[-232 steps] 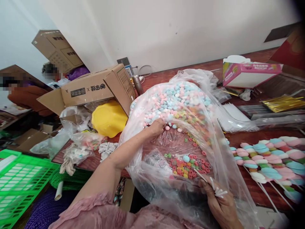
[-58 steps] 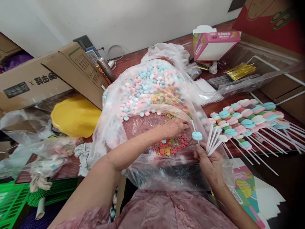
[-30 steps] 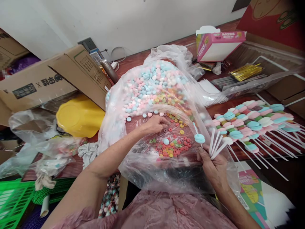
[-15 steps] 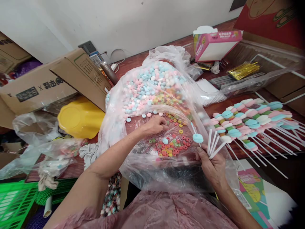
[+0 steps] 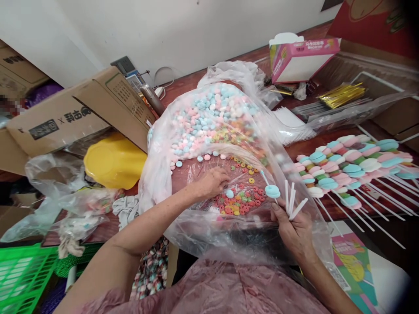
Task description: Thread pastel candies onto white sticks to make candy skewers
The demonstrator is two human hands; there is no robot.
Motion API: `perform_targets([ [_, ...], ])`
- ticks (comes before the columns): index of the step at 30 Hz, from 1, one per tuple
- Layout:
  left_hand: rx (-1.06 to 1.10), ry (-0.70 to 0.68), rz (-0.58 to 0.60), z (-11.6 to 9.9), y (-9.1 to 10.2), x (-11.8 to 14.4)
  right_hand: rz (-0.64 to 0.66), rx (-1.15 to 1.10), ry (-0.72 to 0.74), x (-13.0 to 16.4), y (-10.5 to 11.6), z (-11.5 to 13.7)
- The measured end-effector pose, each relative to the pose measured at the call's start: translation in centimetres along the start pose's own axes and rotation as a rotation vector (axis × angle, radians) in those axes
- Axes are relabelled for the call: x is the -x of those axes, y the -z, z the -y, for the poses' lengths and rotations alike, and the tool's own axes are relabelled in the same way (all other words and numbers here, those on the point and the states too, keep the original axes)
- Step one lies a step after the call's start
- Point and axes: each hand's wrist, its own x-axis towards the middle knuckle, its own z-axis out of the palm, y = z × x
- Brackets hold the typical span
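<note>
Head view, hands (image 5: 296, 226), crinkled bag (image 5: 157, 165), round candies (image 5: 242, 201)

Bare bag floor (image 5: 196, 172) lies open between candy heap (image 5: 209, 117) and rings (image 5: 240, 203).

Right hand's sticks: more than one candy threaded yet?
No: the right hand holds several sticks, and only one carries a blue candy.

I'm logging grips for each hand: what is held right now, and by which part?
The right hand holds a bunch of white sticks by their lower ends; one carries a blue candy. The left hand rests among loose ring candies; whether it pinches one cannot be told.
</note>
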Motion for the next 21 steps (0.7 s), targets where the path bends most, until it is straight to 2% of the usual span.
perform_targets([
  [3, 0.079, -0.006, -0.024, -0.1, 0.0, 0.6, 0.002, 0.012, 0.015, -0.1, -0.1, -0.1],
  [5, 0.213, 0.031, -0.065, -0.5, 0.4, 1.1, 0.013, 0.011, 0.018, -0.3, -0.1, -0.1],
  [10, 0.804, 0.214, -0.267, -2.8, 2.7, 3.7, 0.083, -0.006, 0.011, 0.3, 0.4, 1.2],
  [12, 1.054, 0.273, -0.308, -4.1, 3.5, 5.0, 0.148, 0.011, 0.03, 1.0, 0.5, 2.3],
  [14, 1.213, 0.303, -0.395, -5.4, 3.8, 6.2, 0.251, 0.027, 0.068, 1.7, 0.4, 3.3],
  [17, 1.292, 0.301, -0.623, -6.7, 3.2, 7.5, 0.415, 0.029, 0.163, 2.4, -0.1, 4.5],
  [21, 1.385, 0.279, -0.823, -7.8, 1.3, 8.1, 0.473, 0.042, 0.2, 2.5, -0.9, 5.2],
])
